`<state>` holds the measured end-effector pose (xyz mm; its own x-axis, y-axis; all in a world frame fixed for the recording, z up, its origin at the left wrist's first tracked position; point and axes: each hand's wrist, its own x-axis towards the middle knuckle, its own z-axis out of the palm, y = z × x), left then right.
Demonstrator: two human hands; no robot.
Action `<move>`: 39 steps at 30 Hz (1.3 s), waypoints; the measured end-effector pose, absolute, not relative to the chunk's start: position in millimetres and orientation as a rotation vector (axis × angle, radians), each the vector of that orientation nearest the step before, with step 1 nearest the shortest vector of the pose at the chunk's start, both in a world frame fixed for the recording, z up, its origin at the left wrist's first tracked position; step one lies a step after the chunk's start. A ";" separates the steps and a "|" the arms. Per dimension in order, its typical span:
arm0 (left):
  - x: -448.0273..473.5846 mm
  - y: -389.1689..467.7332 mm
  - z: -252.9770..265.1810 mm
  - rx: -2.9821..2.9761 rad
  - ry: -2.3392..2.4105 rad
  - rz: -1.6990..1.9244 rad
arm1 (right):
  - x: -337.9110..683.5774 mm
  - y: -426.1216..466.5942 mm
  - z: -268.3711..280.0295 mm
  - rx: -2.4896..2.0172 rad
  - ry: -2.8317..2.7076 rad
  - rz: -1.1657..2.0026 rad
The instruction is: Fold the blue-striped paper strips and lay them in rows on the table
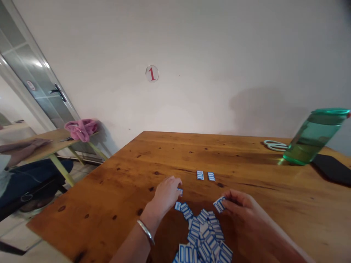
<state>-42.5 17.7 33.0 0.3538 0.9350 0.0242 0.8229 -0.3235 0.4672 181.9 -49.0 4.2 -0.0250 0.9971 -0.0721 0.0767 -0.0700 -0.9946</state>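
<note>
My right hand point(241, 206) pinches a small white card with blue-outlined boxes point(218, 204) between thumb and fingertips, just above the table. My left hand point(168, 191), with a silver bangle at the wrist, has its fingers curled round another small blue-and-white card point(180, 192), which is partly hidden. Between my forearms lies a loose, overlapping pile of similar cards point(203, 233). A few stray from its upper left side, close below my left hand. Beyond my hands, two such pieces lie side by side, a left card point(200, 175) and a right card point(211, 176).
On the wooden table point(131, 171), a green water bottle point(312, 138) stands at the right, beside a white coiled cable point(275, 145) and a dark flat object point(333, 168). At left, a person sits by another table point(59, 140) with a pink cloth item point(81, 129).
</note>
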 end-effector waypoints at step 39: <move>-3.5 -11.1 13.3 1.175 0.919 0.832 | 160.7 -57.6 3.7 -1.003 -0.783 1.317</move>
<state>-3.5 -11.1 13.3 0.4008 0.9035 -0.1519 -0.0616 0.1920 0.9795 160.7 -57.6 3.7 0.1197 0.9894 -0.0819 -0.4006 -0.0273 -0.9159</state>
